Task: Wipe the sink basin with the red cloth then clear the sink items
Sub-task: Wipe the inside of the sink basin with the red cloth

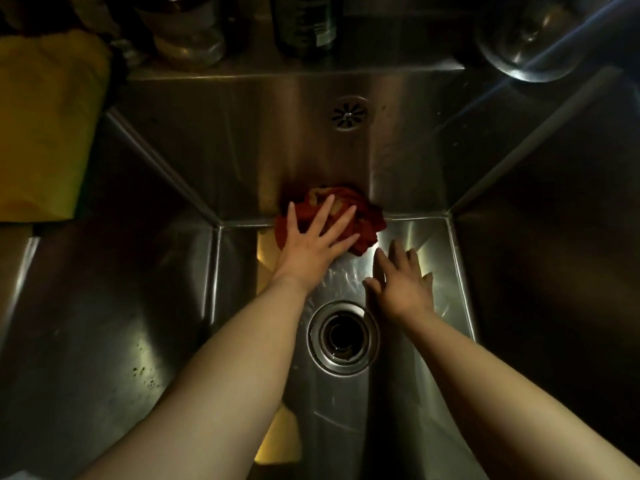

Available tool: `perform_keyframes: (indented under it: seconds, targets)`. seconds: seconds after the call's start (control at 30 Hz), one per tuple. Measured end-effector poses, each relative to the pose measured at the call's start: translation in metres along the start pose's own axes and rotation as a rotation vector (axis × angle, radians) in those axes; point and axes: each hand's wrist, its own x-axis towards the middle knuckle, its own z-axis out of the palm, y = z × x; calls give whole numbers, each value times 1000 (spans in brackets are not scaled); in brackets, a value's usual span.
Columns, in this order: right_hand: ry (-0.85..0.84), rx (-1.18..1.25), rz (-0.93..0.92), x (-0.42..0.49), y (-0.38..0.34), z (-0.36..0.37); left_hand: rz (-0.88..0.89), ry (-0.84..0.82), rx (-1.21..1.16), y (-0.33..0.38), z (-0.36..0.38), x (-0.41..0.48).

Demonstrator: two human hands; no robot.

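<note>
Single head cam, wide-angle, looks fwd and steeply down, close over sink basin (433, 174), no 2nd view

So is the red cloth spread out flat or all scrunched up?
Scrunched up. The red cloth sits bunched in lumpy folds at the basin's back edge, under the flat left hand.

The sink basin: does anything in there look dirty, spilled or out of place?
Mostly no. The left wall of the sink carries small dark specks, likely grime. The left hand presses the bunched red cloth at the back edge, far from them.
</note>
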Motion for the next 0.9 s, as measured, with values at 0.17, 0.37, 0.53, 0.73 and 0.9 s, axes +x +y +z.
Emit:
perform_keyframes:
  seconds: [0.17,0.37,0.53,0.73,0.9]
  targets:
    - [-31,24,24,4,-3,7,47,-108,-50,-9,-9,8]
    - [-15,15,26,1,-4,10,54,-169,62,-31,-13,-3]
    - [1,16,28,-1,-6,13,26,-278,239,-67,-6,-35]
    - [-14,23,39,-2,-7,8,-8,-280,246,-82,-2,-49]
    - [-21,25,38,-1,-6,8,-110,-292,61,-71,2,-37]
